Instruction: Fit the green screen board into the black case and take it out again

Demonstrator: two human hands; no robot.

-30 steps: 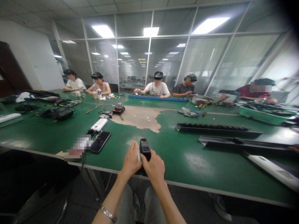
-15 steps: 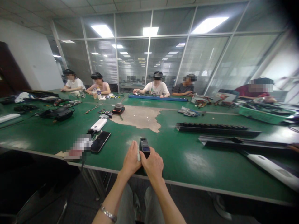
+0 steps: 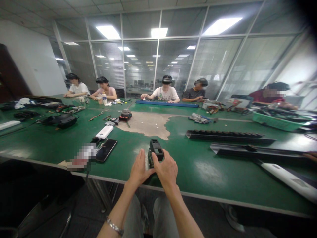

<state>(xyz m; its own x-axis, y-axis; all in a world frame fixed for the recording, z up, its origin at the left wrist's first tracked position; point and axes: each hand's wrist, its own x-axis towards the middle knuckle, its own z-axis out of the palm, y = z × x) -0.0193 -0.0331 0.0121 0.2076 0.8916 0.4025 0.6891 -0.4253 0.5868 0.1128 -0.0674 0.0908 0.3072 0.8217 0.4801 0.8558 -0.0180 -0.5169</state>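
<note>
In my right hand (image 3: 167,167) is a black plastic housing (image 3: 156,147) with rectangular openings in its upper face. The thumb lies along its near left side and the fingers wrap the right side. Darker, detailed parts (image 3: 150,158) show on the housing's left flank, too small to name. My left hand (image 3: 140,168) stands just left of it, fingers stretched upward and together, thumb reaching toward the housing's lower end. A pale sliver shows between those fingers and the housing; I cannot tell what it is.
Left of my hands lie a black phone (image 3: 106,150) and a white power bank (image 3: 104,132). Black metal channels (image 3: 230,136) and a white handled tool (image 3: 289,180) lie right. A green basket (image 3: 279,123) stands farther right. Several people sit across the green table (image 3: 188,165).
The housing has risen and tilted in my right hand, so its openings face me more. My left thumb has spread out to the right.
</note>
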